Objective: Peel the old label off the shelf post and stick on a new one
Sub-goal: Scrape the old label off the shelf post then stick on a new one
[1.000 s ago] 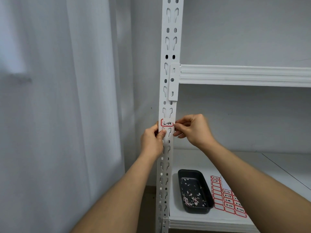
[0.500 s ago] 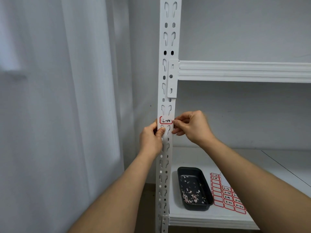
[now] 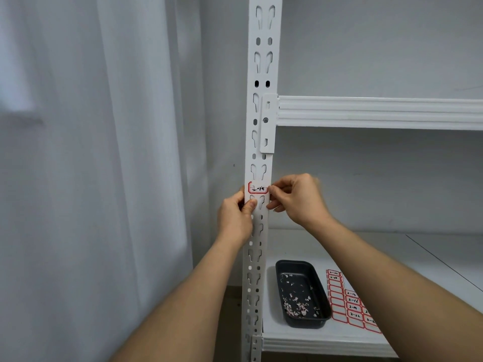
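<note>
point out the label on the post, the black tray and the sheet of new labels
label [image 3: 258, 188], head view, middle of its handwritten white centre inside the red border
black tray [image 3: 315, 279], head view, right wall of the tray
sheet of labels [image 3: 339, 300], head view, a blank red-bordered label in the left column

On the shelf post [image 3: 261, 126] sits the label [image 3: 258, 188], a hand at either side; below, the tray [image 3: 300, 293] lies left of the label sheet [image 3: 350, 304] on the lower shelf [image 3: 392, 257].
</note>
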